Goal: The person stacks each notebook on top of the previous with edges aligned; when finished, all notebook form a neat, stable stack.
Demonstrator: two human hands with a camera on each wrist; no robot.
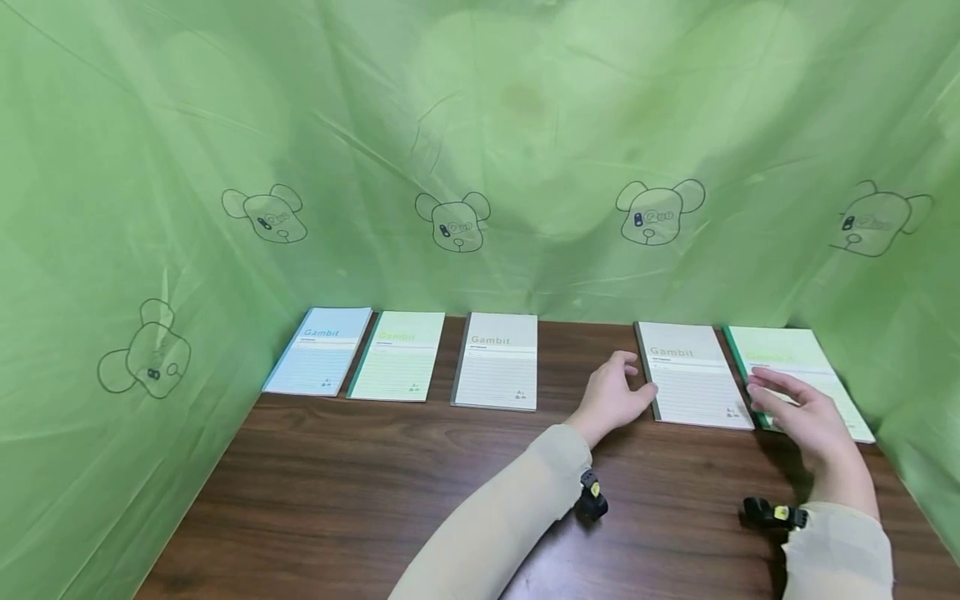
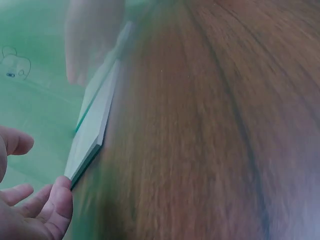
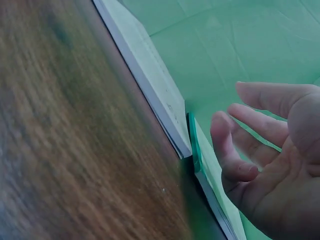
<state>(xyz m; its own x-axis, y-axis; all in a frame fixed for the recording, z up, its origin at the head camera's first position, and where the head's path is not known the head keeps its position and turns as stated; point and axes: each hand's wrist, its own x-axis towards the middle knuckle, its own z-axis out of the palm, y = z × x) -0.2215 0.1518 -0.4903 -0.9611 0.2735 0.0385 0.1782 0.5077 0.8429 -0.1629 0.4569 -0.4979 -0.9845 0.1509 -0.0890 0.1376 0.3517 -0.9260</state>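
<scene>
My left hand (image 1: 615, 398) is beside the left edge of a grey notebook (image 1: 693, 379), its thumb at the dark spine. In the left wrist view, fingertips (image 2: 62, 187) lie right at that notebook's near corner. My right hand (image 1: 810, 417) hovers over the left part of a green notebook (image 1: 813, 358), its fingers loosely bent with nothing between them. The right wrist view shows the green notebook's spine (image 3: 195, 145) next to the grey notebook's edge, with a narrow gap between. Both notebooks lie flat, printed covers up.
Farther left, a blue notebook (image 1: 318, 354), another green notebook (image 1: 397, 357) and another grey notebook (image 1: 495, 362) lie in a row on the dark wooden table (image 1: 337, 500). Green sheeting (image 1: 540, 167) with bear-head drawings walls the back and sides.
</scene>
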